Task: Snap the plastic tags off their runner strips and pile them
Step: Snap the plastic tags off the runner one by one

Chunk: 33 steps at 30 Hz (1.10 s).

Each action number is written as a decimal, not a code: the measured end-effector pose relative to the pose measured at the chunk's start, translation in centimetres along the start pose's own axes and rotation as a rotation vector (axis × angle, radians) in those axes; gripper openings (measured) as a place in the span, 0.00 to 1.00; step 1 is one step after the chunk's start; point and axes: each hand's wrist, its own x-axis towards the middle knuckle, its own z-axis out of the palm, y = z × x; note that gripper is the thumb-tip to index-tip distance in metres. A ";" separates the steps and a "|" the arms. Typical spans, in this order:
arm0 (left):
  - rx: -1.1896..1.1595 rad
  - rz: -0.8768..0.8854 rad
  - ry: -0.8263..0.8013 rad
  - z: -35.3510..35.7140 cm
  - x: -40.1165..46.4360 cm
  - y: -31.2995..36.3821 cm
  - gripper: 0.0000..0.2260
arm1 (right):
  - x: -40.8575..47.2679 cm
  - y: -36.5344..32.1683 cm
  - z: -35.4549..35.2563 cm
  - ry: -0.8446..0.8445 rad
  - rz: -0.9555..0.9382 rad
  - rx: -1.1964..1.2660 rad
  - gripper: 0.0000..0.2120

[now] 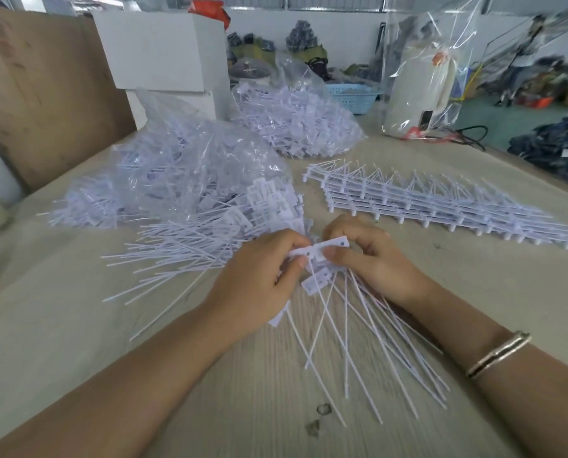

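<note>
Both hands meet at the table's middle on a white runner strip (322, 251) with tags still attached. My left hand (263, 282) pinches its left end, and my right hand (372, 256) pinches its right end. Long thin tag tails (358, 352) fan out below the hands toward me. A pile of loose white tags (216, 233) lies just left of the hands, heads to the right and tails to the left. A stack of emptied runner strips (441, 203) lies to the right, behind my right hand.
Two clear plastic bags full of tags sit behind the pile, one (177, 170) at centre left and one (296, 127) further back. A white box (163, 51), a brown board (38, 87), a blue basket (352, 95) and a bagged white appliance (418, 94) line the far side.
</note>
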 end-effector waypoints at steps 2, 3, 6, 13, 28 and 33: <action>0.012 0.044 -0.004 -0.3 0.0 -0.1 0.09 | 0.0 0.0 0.2 -0.033 -0.061 -0.041 0.09; 0.006 0.058 -0.013 -0.5 0.1 -0.1 0.10 | 0.0 0.0 0.3 -0.044 -0.074 -0.043 0.09; 0.102 0.117 -0.079 -1.2 0.1 0.2 0.15 | 0.0 -0.2 0.2 -0.021 -0.022 0.023 0.06; 0.266 0.130 -0.023 -1.2 0.5 0.2 0.05 | -0.1 0.3 0.6 0.000 -0.053 -0.080 0.06; -0.207 -0.074 0.078 -0.3 0.5 0.7 0.04 | -0.2 -0.4 0.7 0.222 -0.222 -0.327 0.09; -0.410 -0.186 0.007 -0.1 0.4 0.7 0.03 | -0.2 -0.3 -0.1 0.159 -0.066 0.233 0.07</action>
